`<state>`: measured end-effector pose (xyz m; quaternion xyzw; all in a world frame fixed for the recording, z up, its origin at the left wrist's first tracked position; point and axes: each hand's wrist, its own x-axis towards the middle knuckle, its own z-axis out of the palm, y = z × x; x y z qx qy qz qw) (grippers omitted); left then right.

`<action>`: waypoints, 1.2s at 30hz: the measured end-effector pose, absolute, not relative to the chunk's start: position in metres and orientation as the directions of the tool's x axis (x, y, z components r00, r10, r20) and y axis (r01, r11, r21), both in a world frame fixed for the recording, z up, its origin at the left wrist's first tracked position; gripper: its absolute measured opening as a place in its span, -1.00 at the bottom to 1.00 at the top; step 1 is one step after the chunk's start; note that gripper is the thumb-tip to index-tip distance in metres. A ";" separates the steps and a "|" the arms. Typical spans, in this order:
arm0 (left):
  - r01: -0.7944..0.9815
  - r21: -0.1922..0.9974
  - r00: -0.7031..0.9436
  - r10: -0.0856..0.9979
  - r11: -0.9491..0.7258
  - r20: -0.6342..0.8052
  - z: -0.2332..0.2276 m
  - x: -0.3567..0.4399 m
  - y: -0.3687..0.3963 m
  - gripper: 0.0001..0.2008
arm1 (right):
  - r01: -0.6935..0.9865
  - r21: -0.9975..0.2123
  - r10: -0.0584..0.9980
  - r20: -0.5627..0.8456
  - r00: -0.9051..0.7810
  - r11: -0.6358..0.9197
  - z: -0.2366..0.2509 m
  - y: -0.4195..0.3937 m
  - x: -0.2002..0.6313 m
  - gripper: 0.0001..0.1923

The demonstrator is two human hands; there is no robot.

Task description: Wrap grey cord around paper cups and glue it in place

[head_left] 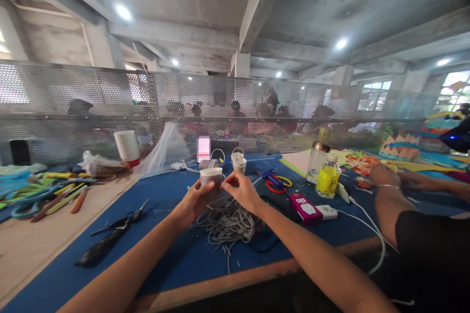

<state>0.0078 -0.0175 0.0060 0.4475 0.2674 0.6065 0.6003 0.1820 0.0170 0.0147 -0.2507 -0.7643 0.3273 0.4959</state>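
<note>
My left hand (196, 199) is wrapped round a white paper cup (211, 172) whose side is covered in turns of grey cord. Just right of the cup, my right hand (240, 188) is pinched on a strand of grey cord beside its wall. Below both hands lies a loose heap of the same grey cord (231, 222) on the blue table mat (165, 254). Behind my right hand stands a small basket-like cup (239, 160) with a looped handle. The lower part of the held cup is partly hidden by my fingers.
Black-handled scissors (113, 232) lie at left, near a stack of paper cups (127, 146). To the right are a blue glue gun (273, 177), a purple box (305, 208) and a yellow bottle (328, 176). A co-worker's arm (389, 200) reaches over coloured paper (362, 164).
</note>
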 end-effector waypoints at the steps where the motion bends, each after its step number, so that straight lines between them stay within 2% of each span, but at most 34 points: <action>1: -0.484 0.867 0.133 0.969 -0.121 0.209 0.007 0.008 -0.018 -0.56 | 0.027 -0.767 0.715 0.585 -0.382 0.641 0.015 0.019 0.182 -0.81; 5: -0.459 0.885 0.158 0.973 -0.081 0.171 0.011 0.008 -0.022 -0.61 | -0.026 -0.794 0.726 0.567 -0.389 0.607 0.016 0.022 0.184 -0.78; 15: -0.483 0.875 0.175 0.976 -0.028 0.129 0.009 0.007 -0.019 -0.68 | 0.011 -0.789 0.735 0.567 -0.373 0.614 0.017 0.022 0.186 -0.71; 23: -0.389 0.916 0.114 0.982 -0.094 0.149 0.001 0.010 -0.015 -0.68 | 0.025 -0.792 0.728 0.547 -0.413 0.610 0.017 0.019 0.185 -0.74; 36: -0.374 0.922 0.149 0.974 -0.103 0.169 0.004 0.011 -0.017 -0.67 | 0.051 -0.788 0.733 0.544 -0.408 0.613 0.018 0.019 0.188 -0.80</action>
